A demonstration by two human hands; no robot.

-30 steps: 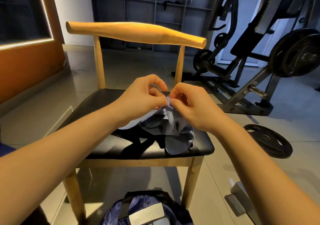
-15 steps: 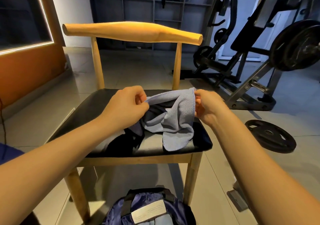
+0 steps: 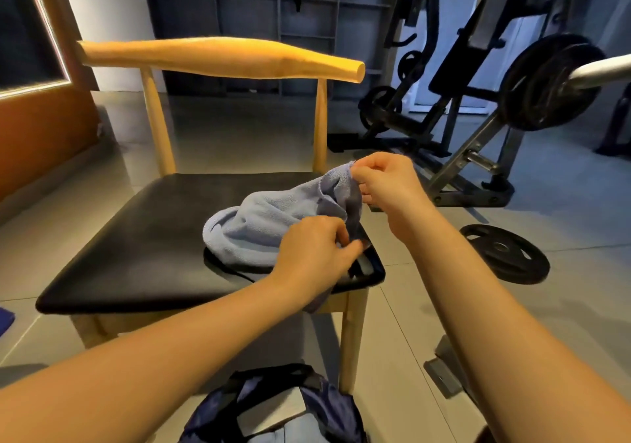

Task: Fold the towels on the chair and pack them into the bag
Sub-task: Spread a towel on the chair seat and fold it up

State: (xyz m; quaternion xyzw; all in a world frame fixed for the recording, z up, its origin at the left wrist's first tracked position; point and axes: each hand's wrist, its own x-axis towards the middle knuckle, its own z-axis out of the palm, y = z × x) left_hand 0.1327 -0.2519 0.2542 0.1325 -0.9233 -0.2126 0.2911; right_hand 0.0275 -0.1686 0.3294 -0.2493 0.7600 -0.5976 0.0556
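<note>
A: Nearest thing?
B: Navy bag [image 3: 327,405] on the floor, in front of the chair [image 3: 153,238]. Left hand [image 3: 314,255] pinches the blue towel [image 3: 263,220], which is heaped on the seat's front right.
A: Right hand [image 3: 386,183]?
B: Pinching the towel's far corner, lifted. Weight plate [image 3: 505,253] beyond.

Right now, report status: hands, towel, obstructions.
Left hand and right hand each pinch the towel. Towel bunched on chair, unfolded. Bag on floor; no obstruction seen.
</note>
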